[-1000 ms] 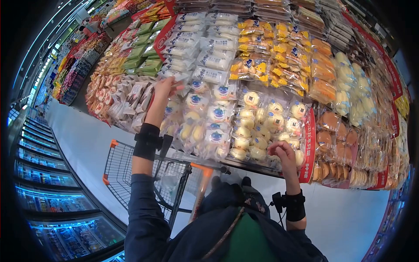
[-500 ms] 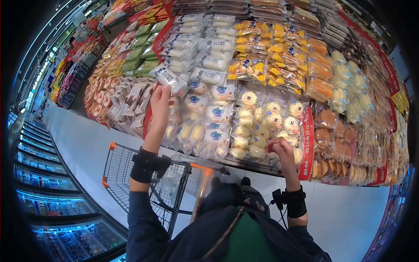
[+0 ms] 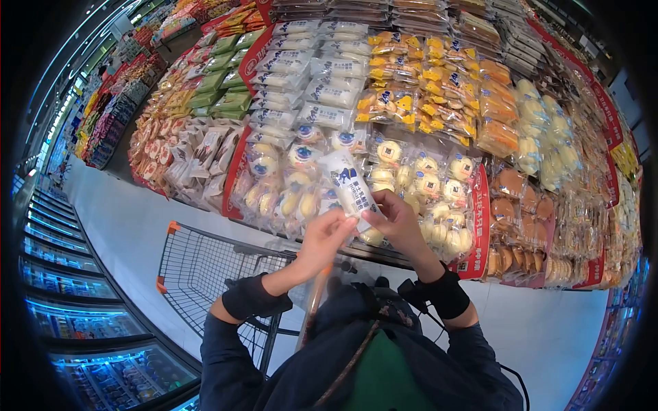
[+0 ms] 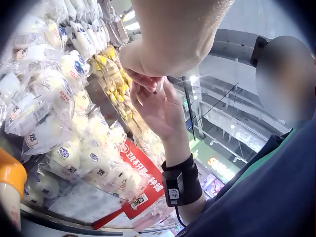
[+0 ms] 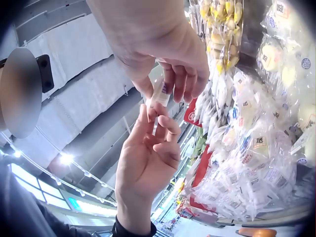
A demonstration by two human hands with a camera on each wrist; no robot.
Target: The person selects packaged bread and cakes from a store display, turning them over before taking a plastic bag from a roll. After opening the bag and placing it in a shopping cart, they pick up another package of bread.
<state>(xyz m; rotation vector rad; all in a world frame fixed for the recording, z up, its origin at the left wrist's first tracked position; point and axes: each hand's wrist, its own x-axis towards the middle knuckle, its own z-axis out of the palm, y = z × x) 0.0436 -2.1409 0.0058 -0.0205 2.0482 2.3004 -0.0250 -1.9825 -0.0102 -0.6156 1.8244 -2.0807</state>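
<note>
A white packaged bread roll with blue print [image 3: 348, 186] is held up over the display of round buns. The left hand [image 3: 322, 240] pinches its lower end from the left, and the right hand [image 3: 397, 222] pinches the same end from the right, the fingertips nearly meeting. In the right wrist view, the left hand [image 5: 148, 163] reaches up to the packet [image 5: 159, 96], with the right hand [image 5: 153, 54] above it. The left wrist view has the right hand [image 4: 160, 108] beyond the near left hand [image 4: 173, 39]; most of the packet is hidden there.
Wrapped buns [image 3: 391, 154] and stacked white packets [image 3: 336, 89] fill the sloping display, with yellow packets [image 3: 387, 106] behind. A shopping cart [image 3: 199, 267] stands below at the left. Lit freezers [image 3: 89, 315] line the far left. A red strip [image 3: 478, 226] edges the buns at right.
The left hand has brought the packet from the white stack toward the body and to the right. The right hand has moved left and taken hold of its lower end.
</note>
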